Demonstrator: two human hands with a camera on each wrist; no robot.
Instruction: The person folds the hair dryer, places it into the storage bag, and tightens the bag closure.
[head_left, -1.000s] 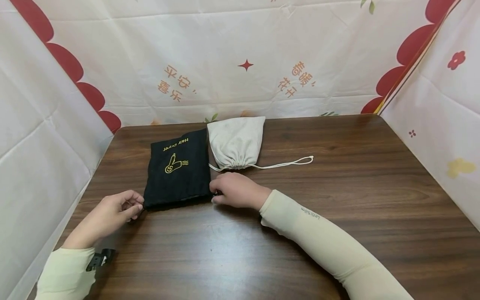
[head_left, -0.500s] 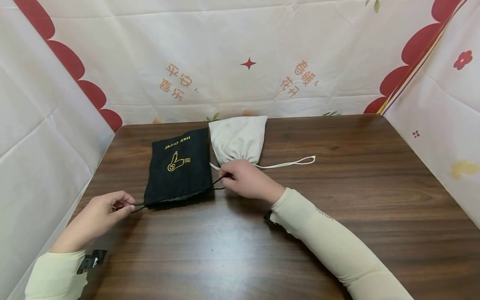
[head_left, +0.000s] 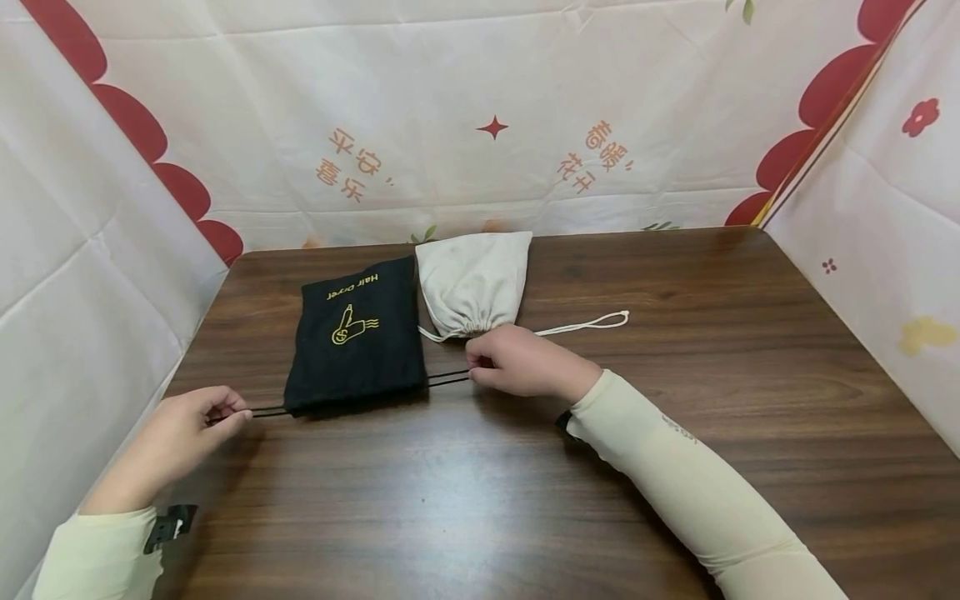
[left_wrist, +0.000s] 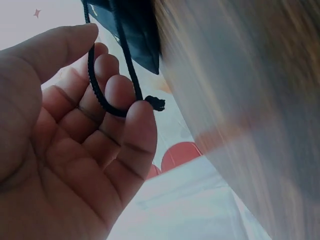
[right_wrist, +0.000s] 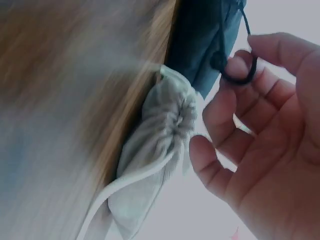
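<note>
A black drawstring bag [head_left: 356,342] with yellow "Hair Dryer" lettering and a dryer picture lies flat on the table, its mouth edge towards me. My left hand [head_left: 191,429] holds the knotted cord loop [left_wrist: 97,87] that comes out at the bag's left corner; the curled fingers hook it. On the other side, my right hand [head_left: 528,362] grips the matching cord loop [right_wrist: 240,80] from the right corner. Both cords run straight and taut to the bag. Just behind the right hand lies a pale drawstring bag [head_left: 476,279], gathered at its neck.
The brown wooden table [head_left: 675,350] carries both bags. A white cord [head_left: 592,322] trails right from the pale bag. Printed white curtains [head_left: 450,83] enclose the table at the back and both sides.
My hands have moved apart, the left outward to the left, the right outward to the right. More black cord shows at both corners, and the bag's mouth edge looks straighter.
</note>
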